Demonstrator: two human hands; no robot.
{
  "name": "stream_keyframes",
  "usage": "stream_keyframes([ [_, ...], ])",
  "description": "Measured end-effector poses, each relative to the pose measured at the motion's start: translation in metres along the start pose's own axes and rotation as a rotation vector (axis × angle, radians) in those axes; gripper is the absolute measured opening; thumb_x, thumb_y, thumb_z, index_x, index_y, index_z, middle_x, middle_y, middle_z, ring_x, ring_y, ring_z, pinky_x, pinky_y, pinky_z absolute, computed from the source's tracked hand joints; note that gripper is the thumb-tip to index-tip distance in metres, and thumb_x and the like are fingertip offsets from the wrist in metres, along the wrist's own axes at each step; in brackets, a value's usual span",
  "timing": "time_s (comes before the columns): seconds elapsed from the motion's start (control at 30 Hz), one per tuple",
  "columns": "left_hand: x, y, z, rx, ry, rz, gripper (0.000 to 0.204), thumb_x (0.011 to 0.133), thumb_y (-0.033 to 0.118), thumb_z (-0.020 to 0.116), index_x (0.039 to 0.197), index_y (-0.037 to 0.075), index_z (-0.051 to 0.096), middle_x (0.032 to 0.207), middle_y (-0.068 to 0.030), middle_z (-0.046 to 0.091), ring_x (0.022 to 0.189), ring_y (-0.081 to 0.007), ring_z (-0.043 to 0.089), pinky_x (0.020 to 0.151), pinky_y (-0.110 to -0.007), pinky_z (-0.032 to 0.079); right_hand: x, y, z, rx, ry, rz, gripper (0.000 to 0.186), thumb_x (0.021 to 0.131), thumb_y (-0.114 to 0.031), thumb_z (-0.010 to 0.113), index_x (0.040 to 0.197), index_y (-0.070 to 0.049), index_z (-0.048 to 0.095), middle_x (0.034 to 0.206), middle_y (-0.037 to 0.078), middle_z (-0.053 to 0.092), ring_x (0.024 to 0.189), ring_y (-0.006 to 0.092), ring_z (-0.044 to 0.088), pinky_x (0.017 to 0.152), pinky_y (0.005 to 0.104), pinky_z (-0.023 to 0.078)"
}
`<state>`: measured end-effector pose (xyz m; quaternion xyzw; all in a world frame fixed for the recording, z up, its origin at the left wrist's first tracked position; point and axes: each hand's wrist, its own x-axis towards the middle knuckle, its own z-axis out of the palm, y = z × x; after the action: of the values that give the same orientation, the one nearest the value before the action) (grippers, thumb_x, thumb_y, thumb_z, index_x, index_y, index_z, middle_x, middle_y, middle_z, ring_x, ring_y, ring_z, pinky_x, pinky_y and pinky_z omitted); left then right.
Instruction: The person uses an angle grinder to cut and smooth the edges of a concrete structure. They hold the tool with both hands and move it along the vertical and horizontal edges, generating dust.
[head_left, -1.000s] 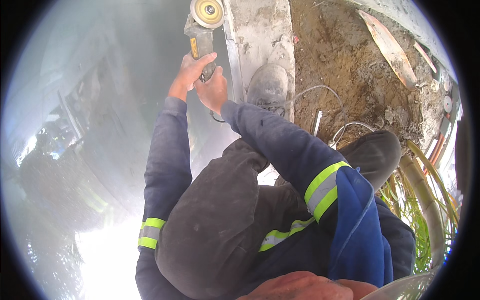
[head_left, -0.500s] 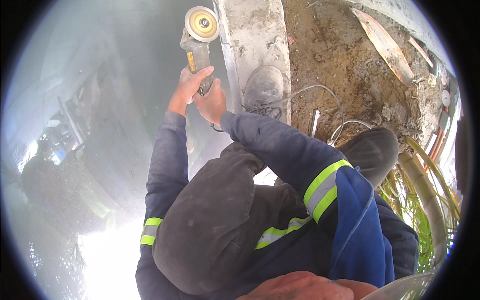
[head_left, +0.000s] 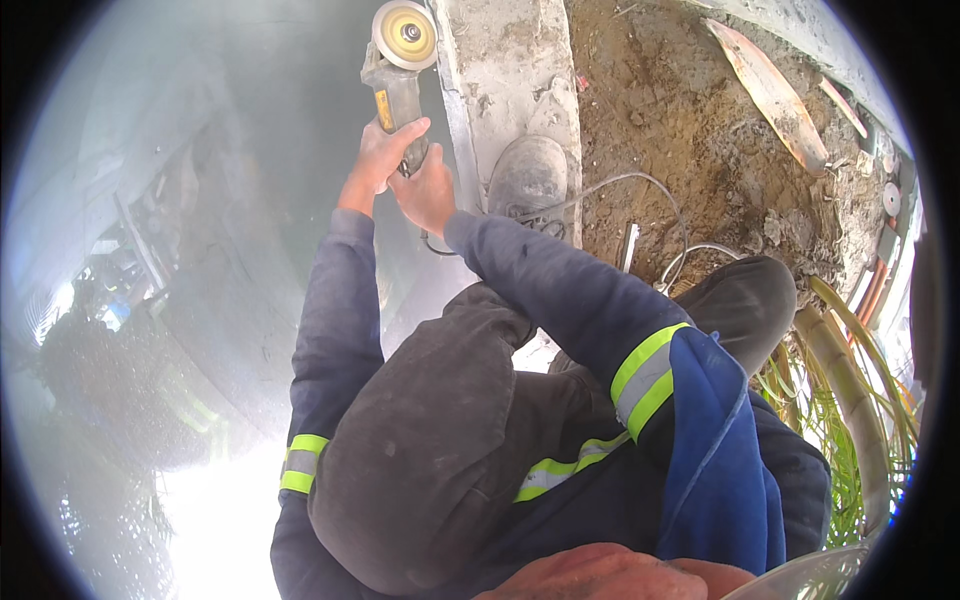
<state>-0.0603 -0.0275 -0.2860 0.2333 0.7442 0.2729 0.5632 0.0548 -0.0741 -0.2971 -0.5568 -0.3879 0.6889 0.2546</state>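
I hold a grey angle grinder [head_left: 398, 92] with a pale yellow disc [head_left: 405, 35] at the left edge of a raised concrete strip [head_left: 505, 60]. My left hand [head_left: 380, 155] is closed round the grinder's body, thumb across it. Just below, my right hand [head_left: 425, 190] grips the grinder's rear end, where a cord trails out. The disc is by the strip's edge; whether it touches cannot be told. My dusty boot [head_left: 528, 175] rests on the strip beside my right hand.
Dirt [head_left: 650, 120] lies right of the strip, with a rusty flat piece [head_left: 765, 90], a looping cable [head_left: 675, 200] and a small loose disc [head_left: 891, 198]. Bent plant stalks [head_left: 840, 380] stand at my right. Pale dust haze blurs much of the left side.
The grinder and both hands have shifted a little in the picture, first toward me, then slightly away again along the strip's edge. Both hands keep their grip.
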Motion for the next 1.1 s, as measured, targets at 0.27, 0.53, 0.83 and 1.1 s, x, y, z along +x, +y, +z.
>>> stream_keyframes([
  [0.27,0.013,0.011,-0.002,0.05,0.013,-0.005,0.058,0.084,0.028,0.084,0.128,-0.003,0.062,0.114,-0.0139,0.069,0.101,-0.0233,0.068,0.089,-0.039,0.055,0.012,-0.013,-0.003,0.014,-0.024,0.043,0.056,0.086,-0.031,0.08,0.106,0.008,0.044,0.092,0.026,0.069,0.084,0.0365,0.072,0.075,0.0452,0.056],
  [0.53,0.025,0.017,-0.003,0.036,-0.017,0.01,0.058,0.083,0.03,0.085,0.125,-0.004,0.063,0.112,-0.014,0.069,0.1,-0.0235,0.068,0.088,-0.039,0.055,0.024,-0.016,0.001,-0.01,0.015,0.045,0.058,0.087,-0.033,0.079,0.107,0.008,0.044,0.093,0.026,0.068,0.084,0.0363,0.072,0.073,0.046,0.055],
  [0.83,0.028,0.021,-0.004,0.082,-0.053,0.01,0.056,0.088,0.029,0.081,0.127,-0.004,0.06,0.109,-0.0101,0.066,0.094,-0.0198,0.067,0.081,-0.036,0.056,0.027,-0.015,0.006,0.04,0.05,0.021,0.05,0.086,-0.024,0.077,0.104,0.007,0.042,0.088,0.027,0.069,0.083,0.0413,0.072,0.073,0.0473,0.055],
  [1.1,0.018,0.015,-0.005,0.055,-0.061,0.002,0.054,0.089,0.029,0.081,0.127,-0.004,0.06,0.107,-0.01,0.066,0.094,-0.0193,0.068,0.079,-0.037,0.057,0.017,-0.01,0.006,0.014,0.049,0.028,0.052,0.086,-0.027,0.079,0.104,0.008,0.044,0.088,0.024,0.068,0.08,0.0354,0.072,0.072,0.0451,0.055],
])
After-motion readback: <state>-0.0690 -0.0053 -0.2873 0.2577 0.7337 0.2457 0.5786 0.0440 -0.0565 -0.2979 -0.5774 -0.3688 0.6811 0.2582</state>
